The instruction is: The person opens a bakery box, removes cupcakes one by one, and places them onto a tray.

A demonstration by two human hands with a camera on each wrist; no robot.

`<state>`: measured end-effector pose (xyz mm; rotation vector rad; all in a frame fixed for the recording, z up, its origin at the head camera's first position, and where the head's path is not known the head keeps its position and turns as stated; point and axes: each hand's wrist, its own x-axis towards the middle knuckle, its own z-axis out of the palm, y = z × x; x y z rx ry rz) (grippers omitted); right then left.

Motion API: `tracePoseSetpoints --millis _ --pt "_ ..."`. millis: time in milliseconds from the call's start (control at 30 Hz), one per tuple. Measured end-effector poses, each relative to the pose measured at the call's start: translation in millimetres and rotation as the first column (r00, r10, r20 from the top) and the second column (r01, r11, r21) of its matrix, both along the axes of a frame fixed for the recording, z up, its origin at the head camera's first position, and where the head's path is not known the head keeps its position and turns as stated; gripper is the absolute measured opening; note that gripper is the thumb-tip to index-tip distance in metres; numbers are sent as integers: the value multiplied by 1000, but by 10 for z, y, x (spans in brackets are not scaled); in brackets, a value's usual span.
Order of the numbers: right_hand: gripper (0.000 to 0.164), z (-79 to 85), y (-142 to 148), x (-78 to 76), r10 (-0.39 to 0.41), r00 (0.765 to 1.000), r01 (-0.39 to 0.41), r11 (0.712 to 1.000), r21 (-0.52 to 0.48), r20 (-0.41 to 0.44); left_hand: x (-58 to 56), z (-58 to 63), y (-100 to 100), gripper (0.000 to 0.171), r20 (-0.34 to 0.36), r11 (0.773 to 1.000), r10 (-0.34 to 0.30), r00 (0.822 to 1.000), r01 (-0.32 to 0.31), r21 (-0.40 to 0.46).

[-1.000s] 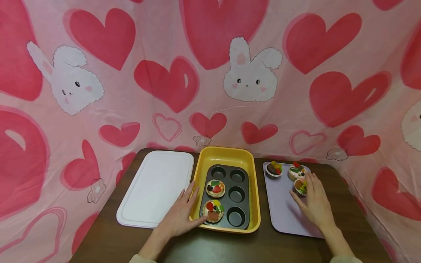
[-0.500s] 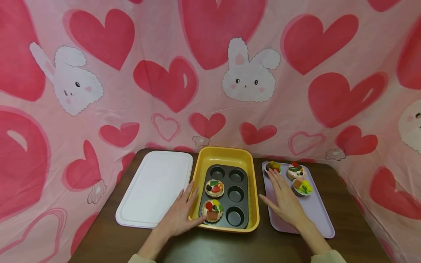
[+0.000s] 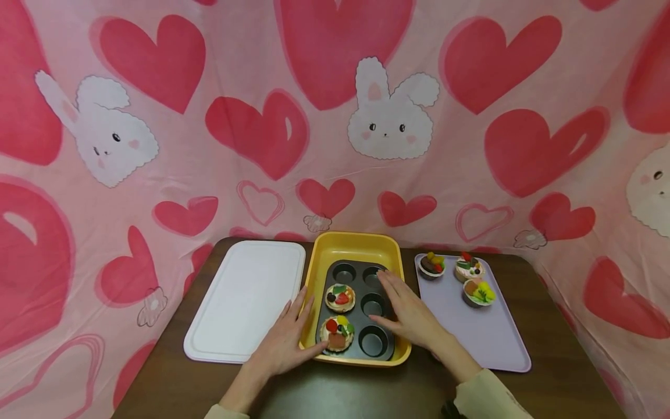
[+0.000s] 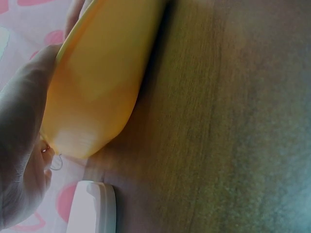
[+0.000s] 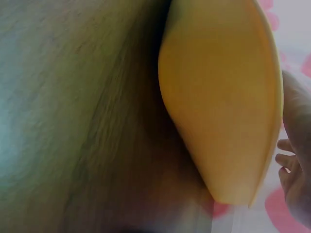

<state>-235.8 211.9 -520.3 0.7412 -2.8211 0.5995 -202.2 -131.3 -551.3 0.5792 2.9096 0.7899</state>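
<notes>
Grey pan (image 3: 358,285), seemingly metal, holds 2 tarts (image 3: 340,298).

Right fingers (image 3: 396,289) now over muffin tin (image 3: 357,315)

We are finding passage over the flat white board (image 3: 246,299) and the near half of the lilac tray (image 3: 471,337); three small cakes (image 3: 478,292) are crowding its far end. At the yellow pan (image 3: 361,247) we are facing raised walls, the left hand (image 3: 280,343) barring the left one, the right hand (image 3: 413,317) the right. Two tarts (image 3: 340,298) are filling left cups; the nearest right cup (image 3: 373,341) is lying uncovered.
</notes>
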Motion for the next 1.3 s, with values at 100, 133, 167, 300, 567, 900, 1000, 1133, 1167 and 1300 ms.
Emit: tracePoseSetpoints --millis 100,133,167,300,567,900,1000,1133,1167,1300 --pt "102 18 -86 -44 25 999 -26 999 28 26 -2 7 -6 114 -1 1000 1 1000 -1 1" --pt "101 29 -112 -60 37 999 -38 999 37 33 -4 9 -7 114 -3 1000 0 1000 0 0" --pt "100 42 -137 -76 43 998 -45 998 42 45 -8 10 -9 114 -6 1000 0 1000 0 -1" --pt "98 94 -245 -137 74 993 -77 997 27 91 -19 14 -16 113 -12 1000 1 1000 -1 -1" --pt "100 114 -533 -247 108 981 -108 994 -6 161 -30 12 -14 113 -31 1000 -5 1000 5 5" --pt "91 -2 -744 -353 129 969 -119 991 -58 212 -9 -20 -16 113 -36 1000 -11 999 12 12" --pt "88 -35 -763 -363 134 967 -121 990 -72 215 2 -32 -13 113 -29 1000 -13 999 14 13" --pt "86 -69 -779 -372 136 969 -122 989 -84 204 8 -39 -7 112 -30 1000 -12 999 13 12" --pt "86 -74 -784 -374 136 970 -120 989 -91 200 7 -40 -6 112 -31 1000 -10 999 11 14" --pt "86 -97 -799 -389 131 973 -111 988 -111 189 -2 -34 -1 112 -32 1000 -6 999 6 13"
